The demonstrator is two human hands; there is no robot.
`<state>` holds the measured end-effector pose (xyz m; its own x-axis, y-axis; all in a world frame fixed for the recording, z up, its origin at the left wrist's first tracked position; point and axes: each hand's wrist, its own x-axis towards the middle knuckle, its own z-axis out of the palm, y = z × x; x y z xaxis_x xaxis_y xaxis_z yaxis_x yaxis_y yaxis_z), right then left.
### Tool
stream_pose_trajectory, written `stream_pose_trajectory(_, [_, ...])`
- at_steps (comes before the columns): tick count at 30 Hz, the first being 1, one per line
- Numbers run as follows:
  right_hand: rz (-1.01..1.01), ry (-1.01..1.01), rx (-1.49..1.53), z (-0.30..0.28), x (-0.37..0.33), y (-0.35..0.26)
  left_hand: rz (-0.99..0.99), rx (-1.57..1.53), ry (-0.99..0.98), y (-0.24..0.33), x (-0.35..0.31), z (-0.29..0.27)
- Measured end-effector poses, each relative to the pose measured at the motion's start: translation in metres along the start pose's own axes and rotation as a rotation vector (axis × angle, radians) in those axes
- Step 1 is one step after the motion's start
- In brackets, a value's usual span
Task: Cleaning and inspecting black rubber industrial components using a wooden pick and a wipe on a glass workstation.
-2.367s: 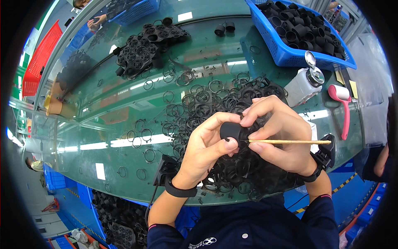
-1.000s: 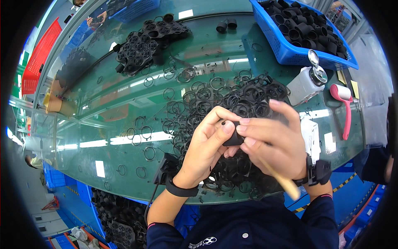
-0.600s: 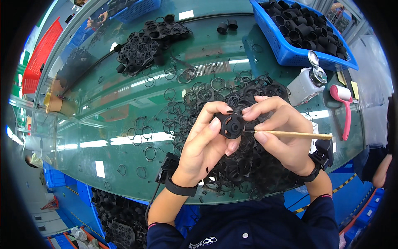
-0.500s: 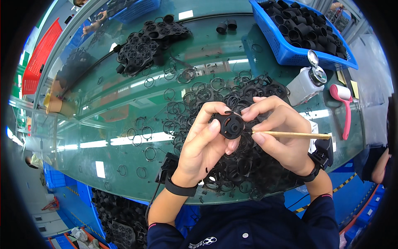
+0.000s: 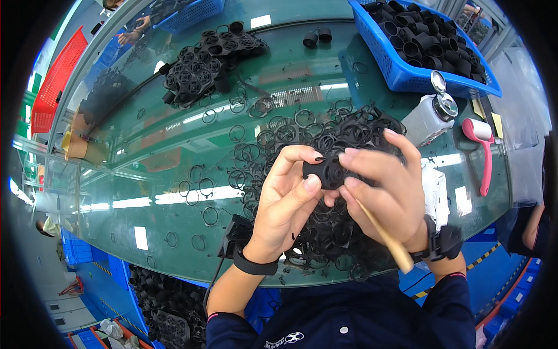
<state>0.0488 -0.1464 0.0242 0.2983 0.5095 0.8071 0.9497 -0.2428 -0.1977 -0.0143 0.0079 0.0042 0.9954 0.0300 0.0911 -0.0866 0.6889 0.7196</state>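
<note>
Black cylindrical part (image 5: 332, 172), one: gripped between thumb and fingers of the left hand (image 5: 280, 203), above a heap of black rings (image 5: 325, 238) on the green table (image 5: 168, 220). Wooden stick (image 5: 383, 235), one: held in the right hand (image 5: 392, 195), blurred, fingertips at the part's edge. Blue basket (image 5: 430, 82) of black cylinders (image 5: 430, 41): far right. Pink-handled roller (image 5: 486, 158), one: right side

Black part (image 5: 332, 173) and tan stick (image 5: 387, 239) in hands (image 5: 280, 203)
</note>
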Motion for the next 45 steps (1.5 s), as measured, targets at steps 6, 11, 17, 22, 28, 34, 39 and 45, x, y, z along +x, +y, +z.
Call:
stream_pose_trajectory(6, [0.266, -0.023, 0.334, -0.009, 0.002, 0.0, -0.074, -0.185, -0.061, -0.002, 0.001, -0.007])
stream_pose_trajectory(11, [0.567, 0.116, 0.674, -0.008, -0.001, 0.016, -0.096, -0.229, -0.084, -0.001, 0.003, -0.01])
stream_pose_trajectory(17, [0.6, -0.046, 0.567, -0.007, 0.0, 0.015, -0.09, -0.212, -0.091, 0.001, 0.004, -0.006])
stream_pose_trajectory(22, [0.874, 0.08, 0.841, -0.001, 0.004, 0.009, -0.011, 0.03, 0.024, 0.004, 0.001, 0.002])
stream_pose_trajectory(28, [0.607, 0.018, 0.534, 0.005, -0.002, 0.022, 0.241, 0.353, -0.037, -0.002, 0.002, 0.001])
stream_pose_trajectory(34, [0.56, -0.049, 0.503, 0.001, -0.002, 0.022, 0.338, 0.49, -0.016, -0.005, 0.003, 0.0])
stream_pose_trajectory(39, [0.595, -0.004, 0.493, 0.004, 0.001, 0.018, 0.324, 0.507, 0.024, -0.003, 0.004, -0.001])
stream_pose_trajectory(45, [0.645, -0.103, 0.549, 0.005, -0.006, 0.021, 0.208, 0.385, 0.158, -0.002, 0.005, -0.003])
